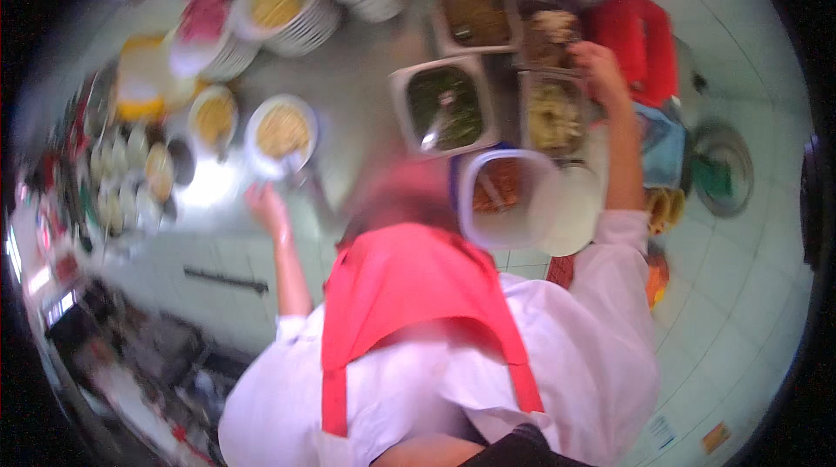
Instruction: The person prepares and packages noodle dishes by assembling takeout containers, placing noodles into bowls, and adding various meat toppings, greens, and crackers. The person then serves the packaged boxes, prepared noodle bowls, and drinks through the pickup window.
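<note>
My right hand (pixel 597 72) reaches over the far right metal container (pixel 542 59), which holds pale lumps of food (pixel 554 26). Its fingers are curled at the container's rim; blur hides whether they grip a utensil. Down at the left, my left hand (pixel 268 207) hovers near the counter's front edge, just below a white bowl (pixel 281 134) of pale yellow food that looks like noodles. A small gap seems to separate hand and bowl, and its fingers are blurred. Left of that bowl stands a smaller bowl (pixel 213 118) of yellow food.
Metal containers hold chopped greens (pixel 447 104), brown food (pixel 475 13) and pale chunks (pixel 555 118). Close to me are a clear plastic tub (pixel 506 199) of reddish food and a white round lid or container (pixel 568 212). Stacked bowls (pixel 304 26) line the back; a red crate (pixel 633 49) stands right.
</note>
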`<state>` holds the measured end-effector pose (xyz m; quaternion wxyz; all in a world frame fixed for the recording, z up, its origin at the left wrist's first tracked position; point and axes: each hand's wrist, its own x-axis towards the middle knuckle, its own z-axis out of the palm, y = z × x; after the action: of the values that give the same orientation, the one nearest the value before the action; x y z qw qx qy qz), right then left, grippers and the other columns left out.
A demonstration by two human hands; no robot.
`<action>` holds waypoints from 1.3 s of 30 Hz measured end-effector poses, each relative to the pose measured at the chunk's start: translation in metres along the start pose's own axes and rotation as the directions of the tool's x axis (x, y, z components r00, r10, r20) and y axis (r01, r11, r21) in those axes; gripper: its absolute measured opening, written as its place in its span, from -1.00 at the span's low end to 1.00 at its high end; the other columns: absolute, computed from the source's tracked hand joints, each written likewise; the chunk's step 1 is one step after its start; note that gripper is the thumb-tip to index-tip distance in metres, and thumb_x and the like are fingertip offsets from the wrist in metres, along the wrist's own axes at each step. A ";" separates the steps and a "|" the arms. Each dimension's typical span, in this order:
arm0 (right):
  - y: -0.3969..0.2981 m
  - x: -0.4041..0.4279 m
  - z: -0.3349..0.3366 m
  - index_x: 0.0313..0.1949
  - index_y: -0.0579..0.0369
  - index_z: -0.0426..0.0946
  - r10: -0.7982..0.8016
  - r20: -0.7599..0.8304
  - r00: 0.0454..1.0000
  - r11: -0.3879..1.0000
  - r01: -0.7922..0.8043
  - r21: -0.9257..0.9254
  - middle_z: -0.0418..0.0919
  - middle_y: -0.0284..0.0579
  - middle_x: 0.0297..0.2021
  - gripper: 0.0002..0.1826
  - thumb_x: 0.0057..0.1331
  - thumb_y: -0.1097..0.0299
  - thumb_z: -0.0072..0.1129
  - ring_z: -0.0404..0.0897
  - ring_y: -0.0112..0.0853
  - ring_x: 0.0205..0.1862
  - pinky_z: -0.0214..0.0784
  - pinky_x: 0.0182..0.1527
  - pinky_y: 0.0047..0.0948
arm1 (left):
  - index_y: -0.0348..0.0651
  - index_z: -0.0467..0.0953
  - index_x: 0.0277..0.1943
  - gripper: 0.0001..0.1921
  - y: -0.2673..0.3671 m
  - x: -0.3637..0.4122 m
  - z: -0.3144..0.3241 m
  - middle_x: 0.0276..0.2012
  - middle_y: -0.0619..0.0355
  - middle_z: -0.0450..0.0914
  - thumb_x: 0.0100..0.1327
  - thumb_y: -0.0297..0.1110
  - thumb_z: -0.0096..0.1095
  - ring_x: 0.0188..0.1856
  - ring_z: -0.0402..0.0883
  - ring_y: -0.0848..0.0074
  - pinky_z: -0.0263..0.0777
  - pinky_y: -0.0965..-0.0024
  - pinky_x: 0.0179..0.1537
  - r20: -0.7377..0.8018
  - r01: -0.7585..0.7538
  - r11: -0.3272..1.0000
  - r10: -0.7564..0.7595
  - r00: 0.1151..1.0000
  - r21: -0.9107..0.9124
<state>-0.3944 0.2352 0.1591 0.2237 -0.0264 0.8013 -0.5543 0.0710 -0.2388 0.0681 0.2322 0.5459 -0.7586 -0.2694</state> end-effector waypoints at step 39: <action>-0.047 -0.151 0.494 -0.29 0.17 0.25 -0.385 0.043 0.922 0.630 0.296 -0.718 0.52 0.21 -0.52 -0.89 0.26 0.40 -0.15 0.52 0.12 -0.48 0.34 -0.45 0.03 | -0.34 0.25 0.02 -0.64 -0.004 0.086 0.022 -0.42 -0.07 0.54 0.16 -0.40 -0.17 -0.54 0.60 0.30 0.54 0.37 -0.52 0.928 0.698 0.614 0.199 0.316 -0.369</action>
<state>-0.0772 -0.1718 0.1105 0.0407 -0.2301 0.9439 -0.2334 0.0345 -0.3184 0.0536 -0.0874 0.2754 -0.4586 -0.8403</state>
